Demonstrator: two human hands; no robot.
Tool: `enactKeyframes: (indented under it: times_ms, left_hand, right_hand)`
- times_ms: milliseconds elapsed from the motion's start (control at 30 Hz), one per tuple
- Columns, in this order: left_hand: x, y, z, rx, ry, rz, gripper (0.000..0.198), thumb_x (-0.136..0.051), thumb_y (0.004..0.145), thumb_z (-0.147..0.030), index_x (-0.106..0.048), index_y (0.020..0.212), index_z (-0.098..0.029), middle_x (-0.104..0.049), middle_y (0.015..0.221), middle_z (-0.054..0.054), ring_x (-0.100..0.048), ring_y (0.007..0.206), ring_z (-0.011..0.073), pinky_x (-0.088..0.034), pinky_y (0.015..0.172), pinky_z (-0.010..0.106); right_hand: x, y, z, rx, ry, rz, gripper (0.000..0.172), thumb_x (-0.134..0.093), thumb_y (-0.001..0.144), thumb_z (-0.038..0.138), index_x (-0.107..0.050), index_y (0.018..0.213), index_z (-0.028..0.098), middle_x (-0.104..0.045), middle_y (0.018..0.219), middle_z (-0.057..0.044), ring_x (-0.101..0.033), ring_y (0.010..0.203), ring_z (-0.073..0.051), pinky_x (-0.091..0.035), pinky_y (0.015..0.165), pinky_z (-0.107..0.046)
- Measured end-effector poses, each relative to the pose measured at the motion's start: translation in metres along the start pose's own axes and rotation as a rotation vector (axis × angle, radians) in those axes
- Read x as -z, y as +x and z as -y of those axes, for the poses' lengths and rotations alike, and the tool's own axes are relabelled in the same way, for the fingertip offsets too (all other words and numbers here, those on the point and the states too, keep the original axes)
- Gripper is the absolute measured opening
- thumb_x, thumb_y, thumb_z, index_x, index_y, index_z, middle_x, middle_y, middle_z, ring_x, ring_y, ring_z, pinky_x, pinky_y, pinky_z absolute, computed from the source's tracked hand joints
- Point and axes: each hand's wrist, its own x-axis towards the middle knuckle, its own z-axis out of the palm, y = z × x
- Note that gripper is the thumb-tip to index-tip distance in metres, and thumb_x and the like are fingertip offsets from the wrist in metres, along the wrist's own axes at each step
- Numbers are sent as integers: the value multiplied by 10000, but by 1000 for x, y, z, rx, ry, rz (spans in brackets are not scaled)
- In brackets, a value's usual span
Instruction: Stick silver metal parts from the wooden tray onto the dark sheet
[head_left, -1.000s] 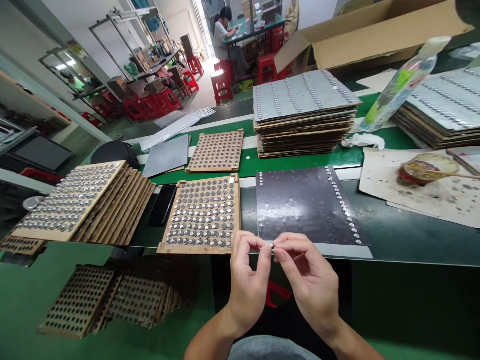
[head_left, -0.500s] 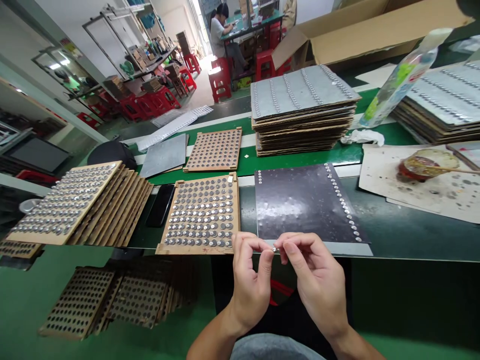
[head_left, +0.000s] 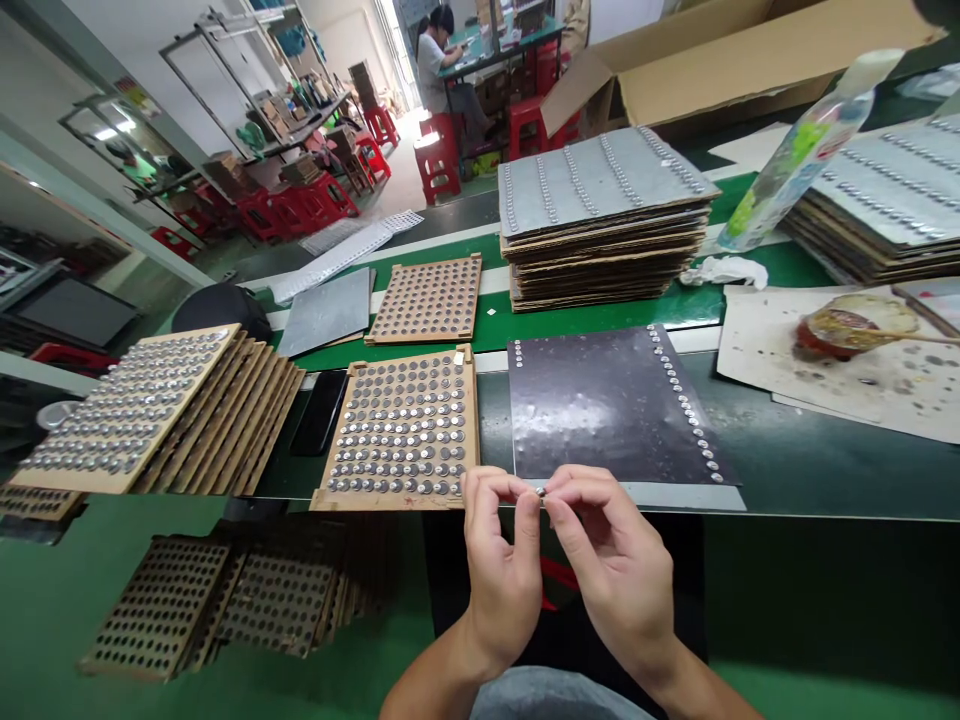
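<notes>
Between the fingertips of both hands is a small shiny metal piece (head_left: 541, 492), too small to name exactly. My left hand (head_left: 501, 560) pinches it from the left with thumb and forefinger. My right hand (head_left: 616, 560) closes on it from the right, thumb tip against it. Just beyond the hands lies a dark sheet (head_left: 585, 410) with a row of small round metal pieces along its right edge and a few at its top left corner. Left of the sheet is a wooden board (head_left: 471, 420) bearing rows of round metal pieces.
A second pegged board (head_left: 424, 300) lies behind. Stacked sheets (head_left: 607, 260) stand beyond the dark sheet, a bottle (head_left: 802, 160) to their right. A stained card (head_left: 765, 350) holds a small pot (head_left: 832, 335). At left are a phone (head_left: 319, 415) and tilted boards (head_left: 217, 420). A person sits far back.
My right hand has shifted slightly left, bringing its fingertips closer to those of my left hand around the small metal piece. The items on the table have not moved.
</notes>
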Motion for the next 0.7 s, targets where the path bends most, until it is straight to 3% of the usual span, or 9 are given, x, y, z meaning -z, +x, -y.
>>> enactKeyframes:
  times_ms: [333, 700]
  left_hand:
    - [2, 0, -1, 48, -37, 37, 273, -516, 1031, -425, -565, 847, -228, -516, 852, 32, -539, 815, 195, -458, 752, 318]
    - [1, 3, -8, 106, -130, 66, 298, -532, 1028, -427, -557, 822, -214, -506, 823, 6, -516, 779, 160, -446, 751, 269]
  right_hand:
    - [0, -4, 0, -55, 72, -13, 122, -655, 926, 137, -685, 888, 250, -715, 901, -40, -703, 807, -171, -602, 710, -261]
    - [-4, -4, -7, 16, 16, -3, 120, -638, 928, 122, -651, 900, 238, -701, 889, -40, -704, 790, -160, -602, 686, -236]
